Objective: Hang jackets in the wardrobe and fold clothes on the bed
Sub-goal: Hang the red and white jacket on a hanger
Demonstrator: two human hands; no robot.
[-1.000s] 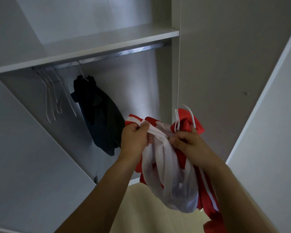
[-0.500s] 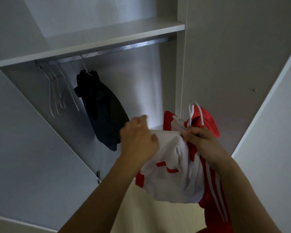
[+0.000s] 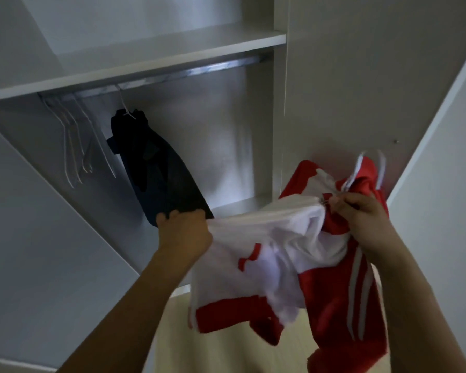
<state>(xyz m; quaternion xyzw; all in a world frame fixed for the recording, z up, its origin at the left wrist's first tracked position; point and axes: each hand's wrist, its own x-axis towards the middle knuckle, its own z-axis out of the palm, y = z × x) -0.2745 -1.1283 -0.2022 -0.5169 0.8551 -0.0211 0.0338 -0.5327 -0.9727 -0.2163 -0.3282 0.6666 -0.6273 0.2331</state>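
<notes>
A red and white jacket (image 3: pixel 275 254) hangs between my two hands in front of the open wardrobe. My left hand (image 3: pixel 182 232) grips its white front edge and holds it out to the left. My right hand (image 3: pixel 361 214) pinches the jacket near the collar, at the zipper, just below a white hanger (image 3: pixel 361 168) whose hook sticks up from the red collar. Inside the wardrobe a dark jacket (image 3: pixel 156 168) hangs on a hanger from the metal rail (image 3: pixel 189 72).
Several bare white hangers (image 3: pixel 73 146) hang at the rail's left end. A white shelf (image 3: pixel 145 57) runs above the rail. A wardrobe door (image 3: pixel 43 251) stands open at left and another door (image 3: pixel 447 162) at right. Light wooden floor (image 3: pixel 226 351) shows below.
My left hand has moved left and pulled the white front of the jacket out wide. My right hand has shifted right with the collar and hanger.
</notes>
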